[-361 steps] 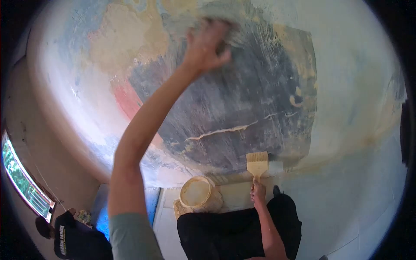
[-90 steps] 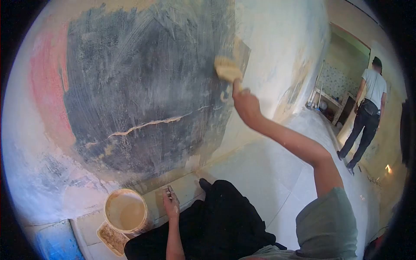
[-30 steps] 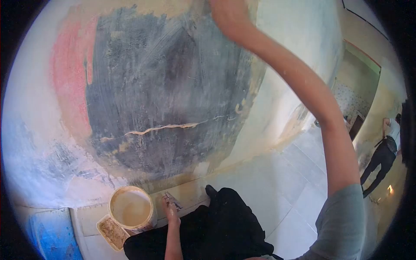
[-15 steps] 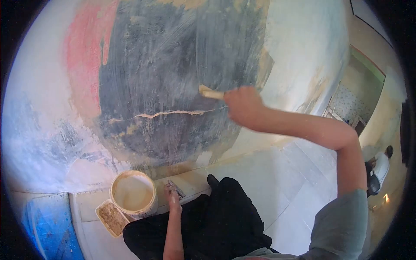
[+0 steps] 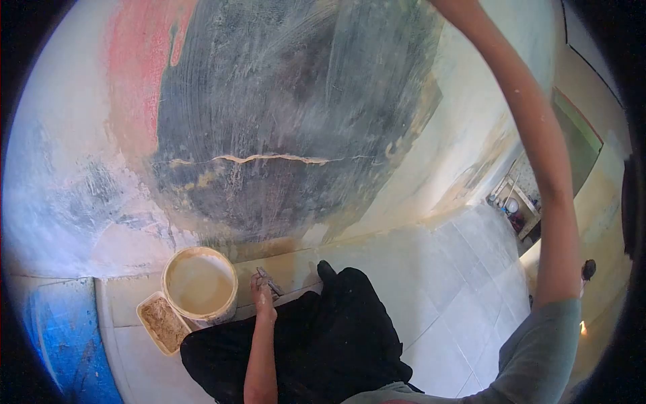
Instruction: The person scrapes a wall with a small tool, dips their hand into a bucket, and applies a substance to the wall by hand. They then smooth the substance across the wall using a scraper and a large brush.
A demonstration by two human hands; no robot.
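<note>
My left hand (image 5: pixel 261 296) is low beside my lap, closed round what looks like a small flat scraper (image 5: pixel 272 283); its handle is hidden. Just left of this hand stands a white bucket (image 5: pixel 233 296) with cloudy tan liquid in it. Against the bucket sits a small cream tub (image 5: pixel 142 316) holding brownish paste. My right arm stretches up past the top edge, so the hand and its brush are out of sight. Ahead is a wall (image 5: pixel 262 101) with a large dark grey patch, crossed by a jagged pale crack (image 5: pixel 269 157).
Pink paint (image 5: pixel 138 74) borders the patch at upper left. A blue sheet (image 5: pixel 67 337) lies at lower left. Pale floor tiles (image 5: pixel 437 296) run along the wall. At right are a doorway (image 5: pixel 575 141) and another person's head (image 5: pixel 589 269), partly behind my arm.
My right hand, holding a brush against the grey patch earlier, has risen out of view with the arm straightened. The view has shifted slightly; my left hand keeps its hold.
</note>
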